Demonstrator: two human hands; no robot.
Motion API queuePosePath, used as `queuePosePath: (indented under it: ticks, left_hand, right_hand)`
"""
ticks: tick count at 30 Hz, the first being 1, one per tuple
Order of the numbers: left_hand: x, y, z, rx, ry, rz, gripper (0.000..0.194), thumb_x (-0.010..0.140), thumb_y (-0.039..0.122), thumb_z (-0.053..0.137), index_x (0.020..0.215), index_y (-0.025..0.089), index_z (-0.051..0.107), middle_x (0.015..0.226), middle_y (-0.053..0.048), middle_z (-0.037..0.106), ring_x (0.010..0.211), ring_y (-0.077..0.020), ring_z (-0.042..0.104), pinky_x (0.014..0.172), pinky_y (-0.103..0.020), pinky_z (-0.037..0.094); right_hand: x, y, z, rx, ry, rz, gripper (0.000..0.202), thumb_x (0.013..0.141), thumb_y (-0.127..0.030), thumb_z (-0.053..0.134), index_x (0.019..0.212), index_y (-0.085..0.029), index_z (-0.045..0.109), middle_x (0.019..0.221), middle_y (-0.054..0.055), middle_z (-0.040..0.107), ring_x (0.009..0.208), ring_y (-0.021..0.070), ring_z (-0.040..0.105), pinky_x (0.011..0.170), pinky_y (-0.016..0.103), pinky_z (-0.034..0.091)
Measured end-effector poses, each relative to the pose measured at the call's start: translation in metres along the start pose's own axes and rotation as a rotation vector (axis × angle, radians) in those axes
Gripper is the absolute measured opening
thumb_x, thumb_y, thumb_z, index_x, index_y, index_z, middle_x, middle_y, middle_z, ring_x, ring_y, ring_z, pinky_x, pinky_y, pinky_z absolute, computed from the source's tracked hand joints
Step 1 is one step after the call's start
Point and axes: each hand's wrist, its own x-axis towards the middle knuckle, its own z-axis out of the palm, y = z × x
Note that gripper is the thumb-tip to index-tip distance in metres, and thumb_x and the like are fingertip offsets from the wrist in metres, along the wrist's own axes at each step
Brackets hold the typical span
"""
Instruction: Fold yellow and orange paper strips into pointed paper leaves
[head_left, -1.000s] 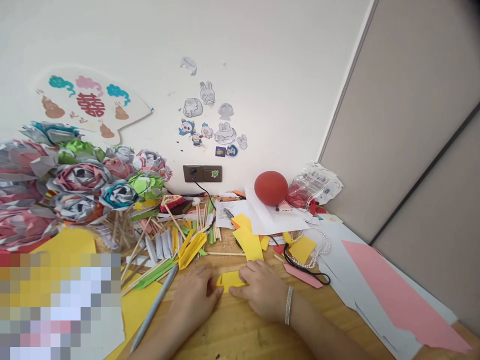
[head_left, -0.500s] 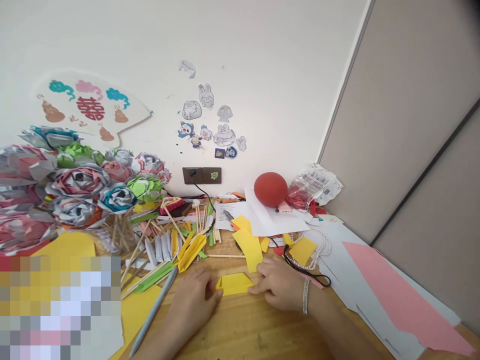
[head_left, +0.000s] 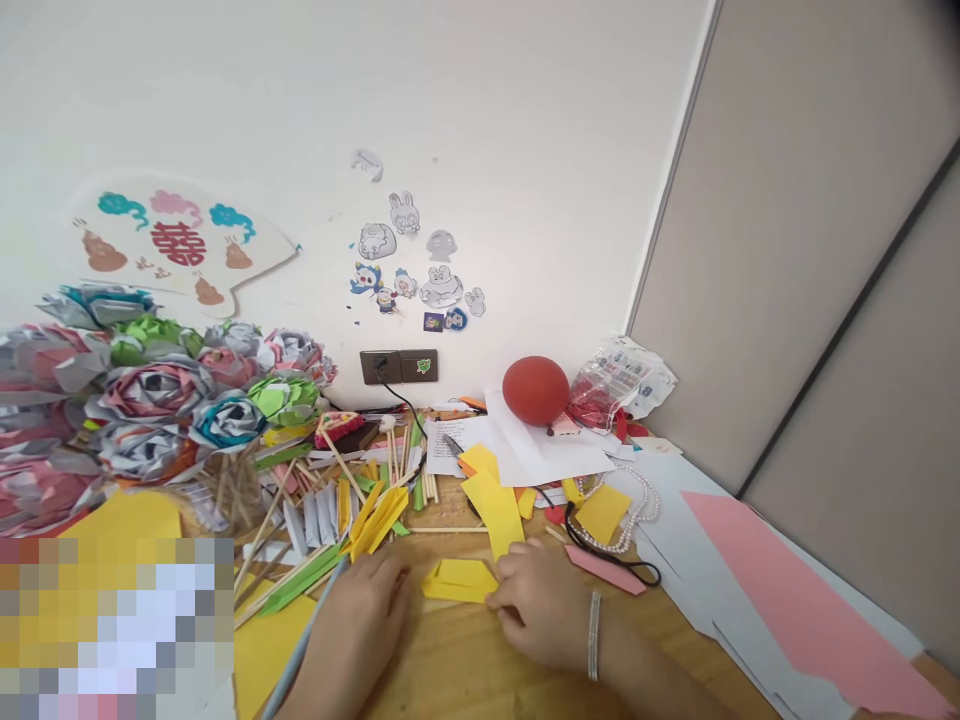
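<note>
A folded strip of yellow paper (head_left: 459, 580) lies on the wooden table with its ends creased at a slant. At its right end, my right hand (head_left: 544, 605) has the fingers curled and the thumb and fingertips closed on the paper's corner. My left hand (head_left: 369, 610) rests on the table to the left of the strip, a small gap away from it. Its fingers are loosely stretched out, and nothing shows in them. Just beyond my right hand lies a flat yellow paper strip (head_left: 499, 510). Partly under my left forearm is a grey-blue pen-like stick (head_left: 298, 655).
Paper flowers (head_left: 157, 390) crowd the left. Wooden sticks, folded yellow pieces (head_left: 380, 515) and green strips (head_left: 304, 580) lie before them. A red balloon (head_left: 535, 390) sits on white sheets at the back. A bead string (head_left: 649, 500), black cord and pink paper (head_left: 795, 590) are on the right.
My left hand has come off the left end of the folded yellow paper and drawn a little leftward. My right hand stays at the right end. The camera view has tilted slightly up.
</note>
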Motion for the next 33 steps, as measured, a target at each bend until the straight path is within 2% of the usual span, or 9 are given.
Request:
queuePosePath:
  ticks: [3, 5, 8, 11, 14, 20, 24, 28, 33]
  left_hand:
    - [-0.011, 0.015, 0.01, -0.011, 0.008, 0.2, 0.024, 0.083, 0.013, 0.042, 0.084, 0.022, 0.064, 0.087, -0.005, 0.069, 0.081, -0.0212, 0.062, 0.074, -0.033, 0.049]
    - [-0.018, 0.024, 0.018, 0.036, 0.032, 0.306, 0.03, 0.078, 0.012, 0.049, 0.103, 0.022, 0.062, 0.103, -0.007, 0.068, 0.093, -0.025, 0.062, 0.08, -0.035, 0.05]
    - [-0.024, 0.029, 0.023, 0.042, -0.015, 0.354, 0.037, 0.076, 0.012, 0.052, 0.111, 0.021, 0.06, 0.113, -0.008, 0.065, 0.1, -0.0266, 0.06, 0.085, -0.036, 0.051]
    - [-0.022, 0.029, 0.015, -0.023, -0.075, 0.357, 0.03, 0.081, 0.012, 0.048, 0.106, 0.022, 0.061, 0.113, -0.008, 0.065, 0.104, -0.0247, 0.059, 0.089, -0.036, 0.05]
    - [-0.017, 0.027, -0.002, -0.092, -0.202, 0.421, 0.026, 0.08, 0.019, 0.055, 0.105, 0.024, 0.06, 0.119, -0.007, 0.061, 0.109, -0.0255, 0.056, 0.093, -0.038, 0.047]
    - [-0.011, 0.019, -0.018, -0.111, -0.27, 0.543, 0.023, 0.078, 0.028, 0.065, 0.101, 0.028, 0.062, 0.126, -0.005, 0.054, 0.114, -0.0267, 0.05, 0.093, -0.037, 0.044]
    - [-0.009, 0.011, -0.014, -0.05, -0.21, 0.575, 0.022, 0.077, 0.031, 0.066, 0.098, 0.03, 0.064, 0.12, -0.004, 0.057, 0.106, -0.0274, 0.052, 0.087, -0.038, 0.044]
    - [-0.005, 0.005, -0.012, 0.023, -0.149, 0.54, 0.013, 0.08, 0.035, 0.062, 0.088, 0.025, 0.065, 0.105, -0.004, 0.064, 0.099, -0.0262, 0.054, 0.085, -0.038, 0.042]
    - [0.002, -0.002, -0.011, 0.011, -0.084, 0.5, 0.012, 0.086, 0.025, 0.051, 0.089, 0.025, 0.063, 0.089, -0.003, 0.067, 0.091, -0.0219, 0.058, 0.082, -0.033, 0.044]
  right_hand:
    - [0.003, -0.018, 0.009, 0.007, 0.015, 0.111, 0.019, 0.079, -0.019, 0.049, 0.07, -0.017, 0.066, 0.073, 0.004, 0.06, 0.074, 0.0184, 0.049, 0.067, 0.031, 0.03]
    - [0.004, -0.027, 0.016, 0.081, 0.003, 0.081, 0.014, 0.078, -0.022, 0.053, 0.075, -0.018, 0.065, 0.074, 0.004, 0.061, 0.075, 0.0187, 0.05, 0.068, 0.03, 0.033]
    - [0.005, -0.031, 0.019, 0.199, -0.003, 0.047, 0.01, 0.076, -0.022, 0.056, 0.076, -0.018, 0.065, 0.074, 0.002, 0.062, 0.073, 0.0175, 0.052, 0.066, 0.027, 0.035]
    - [0.005, -0.025, 0.013, 0.301, 0.064, 0.111, 0.016, 0.078, -0.014, 0.053, 0.079, -0.02, 0.068, 0.076, 0.002, 0.061, 0.075, 0.0166, 0.053, 0.067, 0.026, 0.037]
    - [0.005, -0.015, 0.005, 0.334, 0.161, 0.195, 0.027, 0.079, -0.01, 0.05, 0.097, -0.022, 0.068, 0.088, 0.004, 0.06, 0.086, 0.0181, 0.052, 0.074, 0.027, 0.038]
    - [0.007, 0.002, 0.01, 0.105, 0.14, 0.123, 0.044, 0.08, -0.013, 0.053, 0.12, -0.029, 0.055, 0.112, 0.005, 0.054, 0.102, 0.0224, 0.044, 0.087, 0.036, 0.034]
    - [0.01, 0.004, 0.014, 0.046, 0.143, 0.007, 0.036, 0.082, -0.013, 0.051, 0.115, -0.026, 0.057, 0.117, 0.003, 0.056, 0.102, 0.0212, 0.044, 0.09, 0.038, 0.032]
    - [0.011, 0.006, 0.013, 0.025, 0.156, -0.06, 0.02, 0.083, -0.011, 0.049, 0.096, -0.02, 0.062, 0.115, 0.002, 0.059, 0.1, 0.0186, 0.045, 0.089, 0.035, 0.033]
    - [0.012, 0.012, 0.017, -0.002, 0.183, -0.192, 0.012, 0.086, -0.016, 0.051, 0.085, -0.019, 0.062, 0.111, 0.003, 0.062, 0.097, 0.0179, 0.047, 0.087, 0.035, 0.035]
